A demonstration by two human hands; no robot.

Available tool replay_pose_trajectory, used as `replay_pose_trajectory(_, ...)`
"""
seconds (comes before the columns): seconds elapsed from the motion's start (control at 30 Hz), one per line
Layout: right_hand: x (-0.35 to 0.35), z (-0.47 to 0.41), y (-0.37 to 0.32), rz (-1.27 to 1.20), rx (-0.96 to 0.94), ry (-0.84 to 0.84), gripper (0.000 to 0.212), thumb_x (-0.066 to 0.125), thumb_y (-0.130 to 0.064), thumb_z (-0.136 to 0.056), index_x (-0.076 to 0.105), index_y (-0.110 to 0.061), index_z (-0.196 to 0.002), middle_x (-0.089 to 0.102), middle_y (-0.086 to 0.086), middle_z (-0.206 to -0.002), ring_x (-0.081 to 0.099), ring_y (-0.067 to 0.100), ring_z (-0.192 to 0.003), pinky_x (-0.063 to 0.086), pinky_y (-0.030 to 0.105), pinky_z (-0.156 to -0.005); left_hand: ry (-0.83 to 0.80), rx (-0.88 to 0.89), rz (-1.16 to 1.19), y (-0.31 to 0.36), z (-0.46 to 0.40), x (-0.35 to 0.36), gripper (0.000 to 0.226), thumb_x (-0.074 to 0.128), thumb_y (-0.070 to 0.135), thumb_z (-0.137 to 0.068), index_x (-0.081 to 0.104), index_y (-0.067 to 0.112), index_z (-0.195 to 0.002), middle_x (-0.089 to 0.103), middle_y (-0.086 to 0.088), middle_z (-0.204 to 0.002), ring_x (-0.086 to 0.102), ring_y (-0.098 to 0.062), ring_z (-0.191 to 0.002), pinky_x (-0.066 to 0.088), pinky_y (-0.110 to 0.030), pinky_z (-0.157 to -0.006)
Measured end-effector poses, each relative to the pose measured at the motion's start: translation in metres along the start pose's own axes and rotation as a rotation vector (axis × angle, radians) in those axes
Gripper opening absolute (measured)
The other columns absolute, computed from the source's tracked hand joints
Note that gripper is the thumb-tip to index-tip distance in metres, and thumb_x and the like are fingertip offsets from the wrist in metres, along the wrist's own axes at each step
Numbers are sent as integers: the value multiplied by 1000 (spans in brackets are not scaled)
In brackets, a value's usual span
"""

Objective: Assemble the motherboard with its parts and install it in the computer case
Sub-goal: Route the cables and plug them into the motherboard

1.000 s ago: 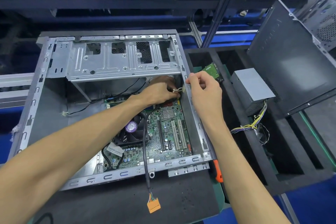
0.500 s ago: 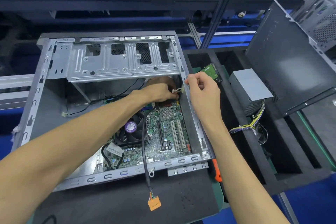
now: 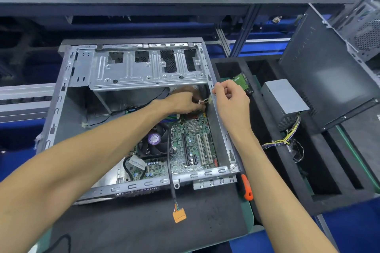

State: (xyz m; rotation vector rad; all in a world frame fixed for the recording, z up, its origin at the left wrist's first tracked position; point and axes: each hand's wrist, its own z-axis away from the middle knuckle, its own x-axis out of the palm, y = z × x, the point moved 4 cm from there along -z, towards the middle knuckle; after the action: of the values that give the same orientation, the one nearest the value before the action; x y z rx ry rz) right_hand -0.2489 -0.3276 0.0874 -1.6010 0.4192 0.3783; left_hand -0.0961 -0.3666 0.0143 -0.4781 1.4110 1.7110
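The motherboard (image 3: 185,146) already lies inside the computer case (image 3: 67,92), just below both hands, with its fan cooler (image 3: 154,141) mounted beside the left forearm, so seating the board looks done and cabling seems to be the step in hand. The left hand (image 3: 183,102) reaches deep under the drive cage (image 3: 144,70), fingers curled around a small white connector lead (image 3: 204,101) at the far corner of the board; how firmly it pinches is hard to tell, since the fingertips are partly hidden. The right hand (image 3: 230,98) sits just beside it on the case's right wall, fingers curled with thumb and forefinger pinched at the rim, seemingly on the same lead's end, though what exactly it holds is too small to make out. Much appears left: a black cable with an orange plug (image 3: 179,214) hangs loose over the near rim, below the left forearm, not yet connected. To the right of the right hand, well apart from the case, a hard drive (image 3: 243,82) and a power supply (image 3: 284,100) with its wire bundle wait in a black foam tray (image 3: 329,201), and the side panel (image 3: 329,72) leans beyond them. An orange-handled screwdriver (image 3: 246,189) lies beneath the right forearm.
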Motion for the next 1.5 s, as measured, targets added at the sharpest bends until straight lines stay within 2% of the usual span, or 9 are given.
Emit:
replay_pose_trajectory(0.1,-2,1,-4,14,-13,-3,26,54,-27,-102,65,-12,-85,63,3,-83,58,22,-87,44,31,-76,-23,72,-47,3,14,-10,19,57,34,-100,67,19,-92,64,5,-76,57,-12,-66,43,-28,-68)
replay_pose_trajectory(0.27,-7,9,-17,146,-117,-23,24,55,-27,-101,71,-14,-88,59,4,-91,56,28,-101,46,44,-92,-27,138,-169,-1,60,-31,35,53,30,-103,63,17,-134,63,0,-136,57,-18,-124,39,-26,-105)
replay_pose_trajectory(0.4,-13,18,-33,152,-212,-31,22,57,-25,-99,71,-16,-85,62,1,-86,56,17,-90,43,30,-80,107,279,-144,19,114,-54,25,56,41,-98,73,24,-106,66,7,-108,60,-10,-103,45,-32,-96)
replay_pose_trajectory(0.53,-10,25,-49,31,-221,-141,24,58,-25,-100,72,-18,-81,66,-7,-70,57,3,-67,40,12,-61,-26,382,-160,44,158,-42,34,51,69,-90,63,37,-83,59,22,-87,55,2,-90,42,-19,-83)
replay_pose_trajectory(0.7,-2,34,-55,12,-201,-272,24,60,-27,-100,73,-21,-81,65,-12,-65,58,2,-64,43,12,-60,-63,414,-249,32,164,-20,63,50,56,-98,43,12,-54,47,-7,-52,47,-30,-57,48,-45,-69)
replay_pose_trajectory(0.93,-1,45,-58,-107,-35,-579,30,54,-32,-104,73,-14,-89,69,-1,-69,65,12,-60,48,24,-53,412,230,342,7,163,-67,62,55,47,-98,38,11,-51,31,3,-46,27,-12,-42,28,-11,-48)
replay_pose_trajectory(1.07,2,58,-66,-397,120,-835,32,51,-33,-107,69,-6,-109,73,23,-94,73,27,-77,57,28,-58,633,119,495,-11,155,-86,69,54,54,-95,45,-7,-63,41,-10,-55,37,-14,-49,31,-19,-48)
replay_pose_trajectory(1.23,2,57,-77,-748,180,-879,21,55,-12,-100,74,-10,-109,73,22,-97,73,24,-75,59,25,-60,668,69,501,-20,145,-86,61,52,51,-97,50,7,-55,52,-7,-49,46,-13,-48,36,-18,-48)
replay_pose_trajectory(1.5,11,55,-91,-827,126,-880,24,60,-8,-96,79,-14,-110,77,18,-102,77,22,-85,60,22,-67,439,77,448,-4,131,-74,62,51,28,-103,52,19,-41,45,9,-39,33,-2,-38,27,-11,-43)
